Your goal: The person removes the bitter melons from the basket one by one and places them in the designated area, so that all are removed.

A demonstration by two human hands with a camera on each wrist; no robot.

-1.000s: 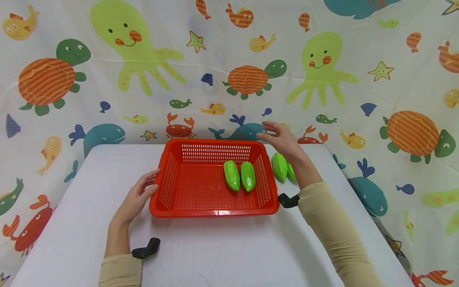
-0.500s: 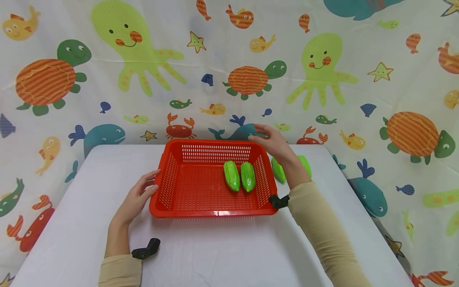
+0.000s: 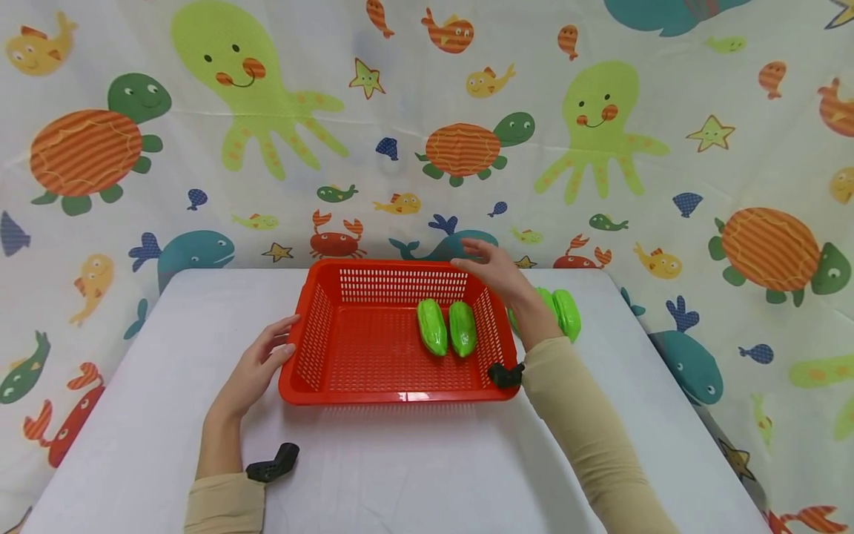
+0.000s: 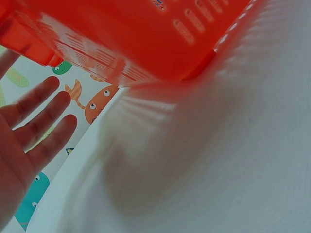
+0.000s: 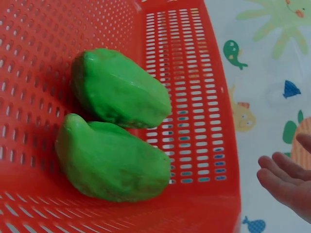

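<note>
- Plainly the largest thing my head feed carries is the white backdrop [image 3: 414, 96], printed with turtles, octopuses, whales, crabs and fish.
- Next comes the table [image 3: 387, 475], under a white covering, running up to the foot of that cloth.
- On it I have the red basket [image 3: 400, 398], rectangular and upright, its walls and floor pierced with slots.
- Across the right side I see the right sleeve [image 3: 594, 437], beige and long; the left sleeve [image 3: 224, 504] shows only near the lower edge.
- My feed puts the left hand [image 3: 259, 365] at the basket's left rim, fingers loosely extended, thumb apart, gripping nothing; I cannot tell how firmly the fingertips touch.
- I find the right hand [image 3: 495, 270] over the basket's far right corner, fingers relaxed and slightly bent, nothing in its hold.
- Inside the basket, toward its right wall, I count two ridged green fruits, the left fruit [image 3: 432, 327] and the right fruit [image 3: 462, 328], lying side by side.
- Outside, right of the basket, I make out more green fruits [image 3: 568, 314] on the table, partly hidden behind the right forearm.
- Smallest, I note a black device [image 3: 273, 463] at the left wrist and another black device [image 3: 505, 375] at the right.
</note>
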